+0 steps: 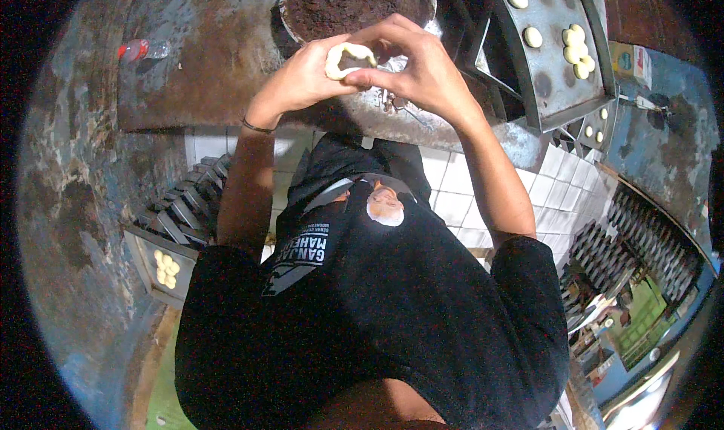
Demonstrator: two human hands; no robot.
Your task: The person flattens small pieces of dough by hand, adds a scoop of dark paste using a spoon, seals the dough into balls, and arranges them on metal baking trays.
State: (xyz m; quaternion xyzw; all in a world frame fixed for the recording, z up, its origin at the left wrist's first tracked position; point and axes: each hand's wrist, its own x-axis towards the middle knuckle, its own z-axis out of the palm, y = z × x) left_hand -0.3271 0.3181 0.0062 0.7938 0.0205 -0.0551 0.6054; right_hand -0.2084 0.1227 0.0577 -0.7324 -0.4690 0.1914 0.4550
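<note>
Both my hands meet over the worktable, holding a pale piece of dough (335,64) pulled into a thin, open ring. My left hand (302,76) grips its left side, and a dark band circles that wrist. My right hand (418,68) has its thumb against the lower rim and its fingers arched over the top. Just beyond them is a large round metal bowl of dark brown paste (354,4), partly hidden by my hands. Small metal utensils (396,102) lie below my right hand, too small to make out clearly.
The stained worktable (196,83) holds a red-capped bottle (154,49) at left and a metal tray (554,91) with several dough rounds at right, a carton (632,64) beside it. Stacked metal trays (181,211) sit lower left, more racks (633,241) lower right, over a tiled surface (452,181).
</note>
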